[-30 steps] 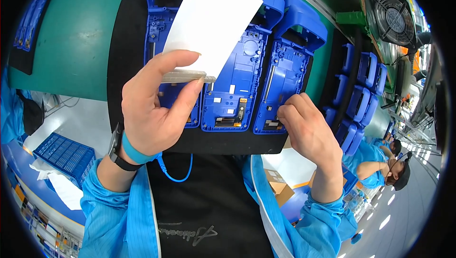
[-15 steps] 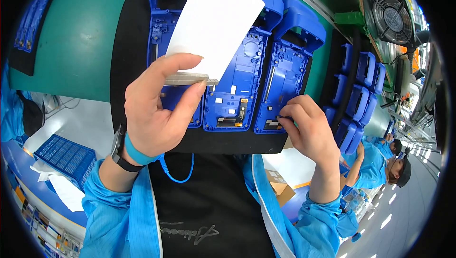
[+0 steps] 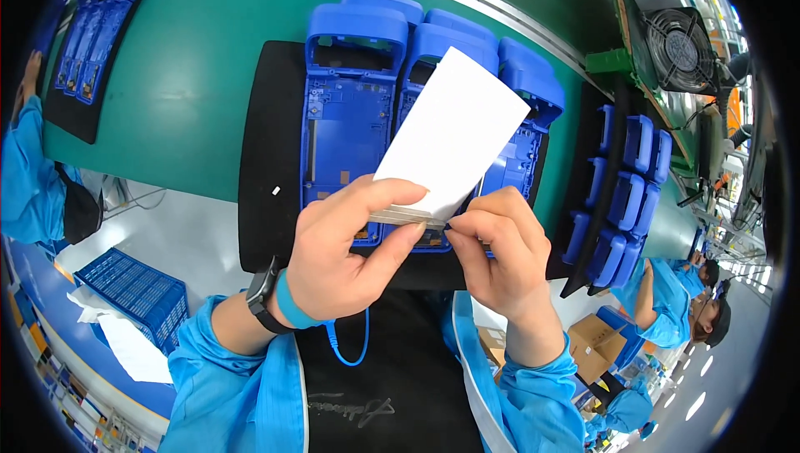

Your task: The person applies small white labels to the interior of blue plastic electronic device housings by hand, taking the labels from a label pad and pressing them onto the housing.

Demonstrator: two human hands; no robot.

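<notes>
My left hand [image 3: 337, 257] pinches a white sheet [image 3: 454, 132] between thumb and forefinger, along its lower edge, where a greyish strip is bent over. At that strip's right end, my right hand [image 3: 510, 257] has its thumb and fingertips pressed together. Whatever they grip is too small to make out. Beneath both hands lie blue plastic housings; the left housing [image 3: 350, 132] shows its inside, while the sheet and hands cover much of the middle one. Part of the right housing [image 3: 515, 161] shows beside the sheet.
A black mat [image 3: 271, 136] lies under the housings, with a small white piece [image 3: 276, 191] on its left. More blue housings [image 3: 629, 178] stand at the right, others [image 3: 96, 32] at far left. A blue crate [image 3: 133, 290] is lower left, a fan [image 3: 679, 49] upper right. Other people sit nearby.
My right hand has moved from the right housing to the edge of the sheet. My left hand and the sheet now appear further right and lower. The view has shifted, showing more table.
</notes>
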